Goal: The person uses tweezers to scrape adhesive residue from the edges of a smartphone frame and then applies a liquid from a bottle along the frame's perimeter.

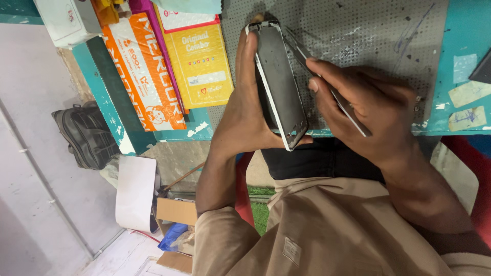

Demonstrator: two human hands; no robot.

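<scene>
Metal glints along the thin tool (327, 87) pinched in the right hand (368, 110), held between thumb and forefinger much as one holds a pen. Its shaft runs on a slant from about five o'clock, where the handle end pokes out below the palm, up to about eleven o'clock, where the fine tip lies close against the right edge of the phone frame (279, 84). Whether the tip touches that edge or hangs just off it, I cannot tell.

That frame sits in the left hand (245, 110), which is wrapped around it: fingers reach up its left side, the thumb hooks under its lower end. It is a grey, stripped phone shell with a pale rim, its long axis running nearly upright, leaning from twelve o'clock at the top to about five o'clock at the bottom. It is held above the near edge of the bench, tilted so that its open face turns toward the right hand. So the frame lies at about nine to ten o'clock from the tool hand, just beside it, and tool and frame lie almost parallel.

Under both hands is a grey perforated mat (368, 36), scuffed and stained, on the teal bench (468, 36). At about ten o'clock from the left hand lie a yellow packet (202, 64) and an orange-and-white box (140, 71). Down at the left, on the floor, stands a dark bag (87, 135), with a white sheet (135, 191) and cardboard (176, 210) nearer.
</scene>
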